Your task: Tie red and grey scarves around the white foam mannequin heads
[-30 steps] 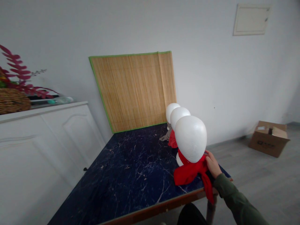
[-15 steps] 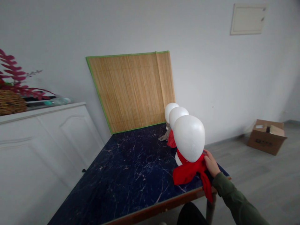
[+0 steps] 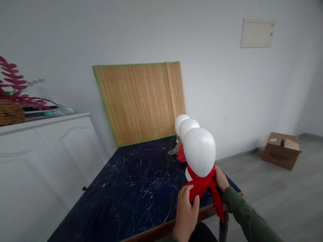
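Observation:
A white mannequin head [image 3: 200, 151], smooth and egg-shaped, stands upright near the right front corner of the dark blue marbled table [image 3: 141, 188]. Around its neck is a red scarf [image 3: 202, 188], knotted, with one tail hanging over the table edge. My right hand [image 3: 222, 178] is closed on the scarf at the right side of the neck; its fingertips are partly hidden. At the front left end of the scarf is my left hand [image 3: 186, 213], its thumb and fingers apart beside the cloth.
Behind it stand two more white heads, a middle head [image 3: 188, 126] with red cloth and a far head [image 3: 179, 121] with grey cloth. A bamboo mat [image 3: 141, 104] leans on the wall. White cabinet [image 3: 75, 144] at left; cardboard box [image 3: 281, 154] on the floor at right.
My left hand has come into view from below and reached the left end of the red scarf. My right hand stays at the neck. The view has shifted slightly.

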The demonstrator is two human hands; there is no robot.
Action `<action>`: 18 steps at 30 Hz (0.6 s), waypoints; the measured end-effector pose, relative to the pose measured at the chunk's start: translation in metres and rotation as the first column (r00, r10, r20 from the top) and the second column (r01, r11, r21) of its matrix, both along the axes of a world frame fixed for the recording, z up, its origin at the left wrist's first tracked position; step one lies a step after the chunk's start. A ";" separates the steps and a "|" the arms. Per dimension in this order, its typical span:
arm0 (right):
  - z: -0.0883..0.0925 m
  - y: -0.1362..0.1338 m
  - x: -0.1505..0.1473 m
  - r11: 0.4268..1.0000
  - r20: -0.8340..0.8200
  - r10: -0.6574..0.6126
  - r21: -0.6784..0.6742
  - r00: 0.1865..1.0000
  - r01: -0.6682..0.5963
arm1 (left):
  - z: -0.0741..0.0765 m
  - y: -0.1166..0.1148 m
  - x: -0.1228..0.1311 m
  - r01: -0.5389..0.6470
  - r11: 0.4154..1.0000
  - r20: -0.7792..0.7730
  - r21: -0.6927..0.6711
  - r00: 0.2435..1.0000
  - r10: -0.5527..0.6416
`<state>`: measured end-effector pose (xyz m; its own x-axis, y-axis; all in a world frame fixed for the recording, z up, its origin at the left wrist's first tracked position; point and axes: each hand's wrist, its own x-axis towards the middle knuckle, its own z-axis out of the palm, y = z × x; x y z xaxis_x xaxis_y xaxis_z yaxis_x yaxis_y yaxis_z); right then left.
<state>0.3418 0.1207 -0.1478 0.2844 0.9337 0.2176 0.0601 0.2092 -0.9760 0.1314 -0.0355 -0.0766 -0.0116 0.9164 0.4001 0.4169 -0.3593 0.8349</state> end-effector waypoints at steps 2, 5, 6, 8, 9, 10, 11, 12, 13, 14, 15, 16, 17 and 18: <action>0.003 0.001 -0.001 1.000 -0.001 0.011 -0.009 1.000 -0.011 | -0.020 0.032 0.010 -0.100 0.995 -0.166 -0.017 0.981 0.096; 0.008 0.001 -0.003 0.999 -0.046 0.008 -0.036 0.999 -0.009 | -0.033 0.058 0.027 -0.107 0.994 -0.256 -0.027 0.962 0.097; 0.010 0.000 -0.004 0.999 -0.073 0.006 -0.046 0.997 -0.009 | -0.033 0.061 0.032 -0.107 0.994 -0.252 -0.020 0.963 0.099; 0.016 -0.006 -0.008 0.999 -0.124 0.008 -0.049 0.992 -0.014 | -0.030 0.061 0.042 -0.118 0.993 -0.214 -0.003 0.970 0.115; 0.019 -0.011 -0.010 0.999 -0.156 0.011 -0.045 0.988 -0.018 | -0.028 0.059 0.046 -0.131 0.991 -0.187 -0.001 0.974 0.128; 0.021 -0.017 -0.012 0.999 -0.205 0.017 -0.042 0.979 -0.026 | -0.027 0.056 0.048 -0.144 0.990 -0.160 -0.003 0.977 0.142; 0.024 -0.024 -0.016 0.999 -0.268 0.024 -0.040 0.963 -0.036 | -0.026 0.053 0.049 -0.155 0.988 -0.137 -0.005 0.979 0.153; 0.026 -0.032 -0.019 0.998 -0.339 0.029 -0.039 0.940 -0.045 | -0.025 0.049 0.048 -0.163 0.987 -0.118 -0.002 0.980 0.162; 0.028 -0.041 -0.024 0.998 -0.410 0.033 -0.040 0.912 -0.054 | -0.025 0.045 0.046 -0.172 0.985 -0.104 0.006 0.980 0.172; 0.029 -0.049 -0.030 0.997 -0.472 0.035 -0.043 0.881 -0.062 | -0.023 0.040 0.042 -0.184 0.983 -0.097 0.017 0.978 0.184; 0.030 -0.057 -0.037 0.996 -0.517 0.038 -0.045 0.855 -0.071 | -0.022 0.036 0.037 -0.202 0.979 -0.099 0.028 0.974 0.204; 0.030 -0.065 -0.046 0.996 -0.542 0.047 -0.044 0.839 -0.084 | -0.019 0.032 0.031 -0.228 0.973 -0.110 0.039 0.967 0.231; 0.031 -0.072 -0.056 0.994 -0.562 0.066 -0.040 0.824 -0.106 | -0.016 0.028 0.024 -0.261 0.964 -0.129 0.049 0.955 0.266; 0.031 -0.078 -0.068 0.990 -0.581 0.093 -0.034 0.809 -0.138 | -0.012 0.024 0.016 -0.298 0.953 -0.157 0.061 0.940 0.304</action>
<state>0.2736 0.0426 -0.1169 0.2259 0.9740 -0.0194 -0.5381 0.1082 -0.8359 0.1471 -0.0112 -0.0886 -0.2171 0.8652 0.4521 0.6391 -0.2241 0.7358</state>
